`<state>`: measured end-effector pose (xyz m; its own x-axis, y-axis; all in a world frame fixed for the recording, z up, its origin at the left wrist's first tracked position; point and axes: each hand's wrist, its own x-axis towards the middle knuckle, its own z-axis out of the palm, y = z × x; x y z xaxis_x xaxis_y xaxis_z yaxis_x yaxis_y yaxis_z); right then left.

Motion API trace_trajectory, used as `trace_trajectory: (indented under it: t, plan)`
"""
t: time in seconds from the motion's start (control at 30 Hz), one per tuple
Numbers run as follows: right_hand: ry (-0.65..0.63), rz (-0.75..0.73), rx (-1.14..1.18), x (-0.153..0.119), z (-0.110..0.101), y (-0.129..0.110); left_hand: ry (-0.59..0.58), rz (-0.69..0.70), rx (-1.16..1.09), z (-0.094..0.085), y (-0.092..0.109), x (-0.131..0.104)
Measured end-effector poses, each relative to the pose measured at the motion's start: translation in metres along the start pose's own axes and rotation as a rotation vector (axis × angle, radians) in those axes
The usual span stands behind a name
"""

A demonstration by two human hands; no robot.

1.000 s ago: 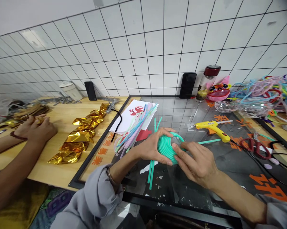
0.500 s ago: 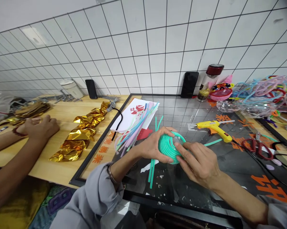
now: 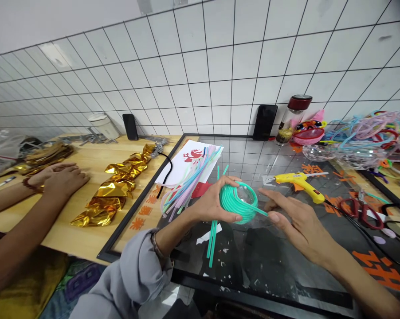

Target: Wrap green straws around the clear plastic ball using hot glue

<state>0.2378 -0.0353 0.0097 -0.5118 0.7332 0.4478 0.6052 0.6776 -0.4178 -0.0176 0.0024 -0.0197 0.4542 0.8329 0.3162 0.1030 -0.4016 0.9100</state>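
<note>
My left hand (image 3: 216,201) is closed around a clear ball (image 3: 238,206) wound with rows of green pipe cleaner. One loose green end (image 3: 260,211) sticks out from the ball to the right. At that end is my right hand (image 3: 291,221), thumb and forefinger apart; the thumb tip lies at or just beside the strip, and I cannot tell if it touches. More green pipe cleaners (image 3: 212,243) lie on the dark glass-topped board under my left wrist.
A yellow glue gun (image 3: 298,180) and red-handled scissors (image 3: 362,212) lie right. Pastel pipe cleaners (image 3: 190,177) rest on white paper (image 3: 178,161). Gold foil (image 3: 110,195) lies left, near another person's folded hands (image 3: 62,179). A phone (image 3: 264,122) and glass bottle (image 3: 291,122) stand behind.
My right hand has moved off the ball to the right, its fingers spreading. The loose green end now sticks out from the ball. My left hand keeps its hold.
</note>
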Motion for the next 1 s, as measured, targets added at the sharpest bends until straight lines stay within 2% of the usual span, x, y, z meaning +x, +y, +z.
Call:
trace_trajectory:
  t: [0.07, 0.13, 0.27, 0.37, 0.47, 0.63, 0.83, 1.0]
  plan:
    - [-0.156, 0.093, 0.122, 0.000, -0.009, -0.003, 0.050, -0.031, 0.008, -0.001, 0.000, 0.001]
    - [-0.274, 0.101, 0.215, -0.001, -0.018, -0.008, 0.081, -0.048, 0.012, -0.002, 0.000, 0.002]
    - [-0.434, -0.044, 0.375, -0.003, -0.025, -0.018, 0.115, -0.046, -0.002, -0.002, -0.002, 0.003]
    - [-0.477, -0.187, 0.494, -0.006, -0.018, -0.027, 0.129, -0.065, -0.018, -0.003, -0.004, 0.004]
    - [-0.455, -0.273, 0.550, -0.007, -0.001, -0.037, 0.121, -0.079, -0.024, -0.004, -0.005, 0.004]
    - [-0.417, -0.324, 0.550, -0.009, 0.026, -0.042, 0.086, -0.060, -0.005, -0.007, -0.006, 0.003]
    - [-0.070, -0.426, 0.406, -0.014, 0.043, -0.027, 0.061, -0.027, -0.001, -0.009, -0.004, 0.003]
    - [0.078, -0.400, 0.370, -0.014, 0.050, -0.017, 0.056, -0.011, 0.044, -0.009, -0.003, 0.003]
